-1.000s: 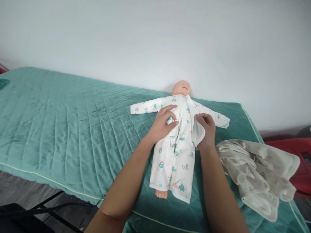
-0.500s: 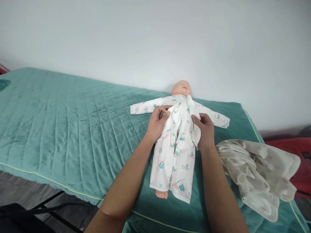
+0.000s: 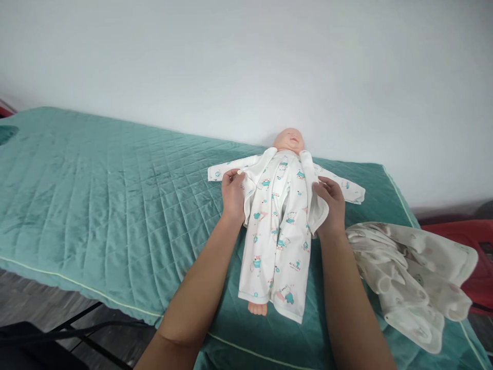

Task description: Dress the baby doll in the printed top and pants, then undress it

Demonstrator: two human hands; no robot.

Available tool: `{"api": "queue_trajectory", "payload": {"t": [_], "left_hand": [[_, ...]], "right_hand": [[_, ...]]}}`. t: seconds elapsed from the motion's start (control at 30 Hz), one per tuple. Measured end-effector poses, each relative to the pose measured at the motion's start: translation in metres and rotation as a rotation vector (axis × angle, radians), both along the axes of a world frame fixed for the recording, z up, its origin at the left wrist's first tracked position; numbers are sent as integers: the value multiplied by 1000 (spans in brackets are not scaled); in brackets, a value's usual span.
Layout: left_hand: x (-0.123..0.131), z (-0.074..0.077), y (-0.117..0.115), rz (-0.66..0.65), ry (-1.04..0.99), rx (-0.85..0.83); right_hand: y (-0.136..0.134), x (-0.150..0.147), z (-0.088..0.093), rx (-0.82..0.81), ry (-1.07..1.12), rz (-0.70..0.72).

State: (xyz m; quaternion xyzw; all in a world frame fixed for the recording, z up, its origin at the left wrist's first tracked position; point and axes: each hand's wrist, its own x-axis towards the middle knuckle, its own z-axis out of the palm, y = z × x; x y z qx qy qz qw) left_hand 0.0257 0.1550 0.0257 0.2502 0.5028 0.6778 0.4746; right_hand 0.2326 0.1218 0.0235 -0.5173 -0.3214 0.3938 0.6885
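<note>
A baby doll [image 3: 288, 140] lies on its back on the green quilted bed cover, head toward the wall. It wears white printed trousers [image 3: 287, 252] pulled high up the chest, one foot showing below a leg cuff. Over its arms is a matching white jacket [image 3: 262, 165], spread at the front with the sleeves out to both sides. My left hand [image 3: 233, 192] pinches the jacket's left front edge, holding it out to the side. With closed fingers, my right hand [image 3: 332, 205] grips the other front panel, whose corner folds outward.
A crumpled pale printed cloth [image 3: 408, 277] lies to the right of my right forearm. The green quilted cover [image 3: 115, 200] stretches far to the left. A white wall [image 3: 246, 61] stands behind, and a red object [image 3: 466, 241] sits past the right edge.
My left hand has drawn the left jacket panel outward to the left, uncovering the trousers' top. My right hand has shifted slightly right, with its panel turned further out.
</note>
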Motion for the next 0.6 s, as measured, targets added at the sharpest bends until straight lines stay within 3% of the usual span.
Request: {"api": "queue_trajectory", "payload": {"t": [0.17, 0.27, 0.4, 0.6], "left_hand": [[2, -1, -1, -99, 242, -17], [3, 1, -1, -202, 457, -44], [3, -2, 1, -209, 633, 7], [-13, -6, 7, -171, 800, 107]], "right_hand": [[-3, 0, 0, 0, -97, 82], [-6, 3, 0, -25, -282, 125], [-7, 5, -3, -55, -525, 121], [-5, 10, -1, -110, -345, 100]]}}
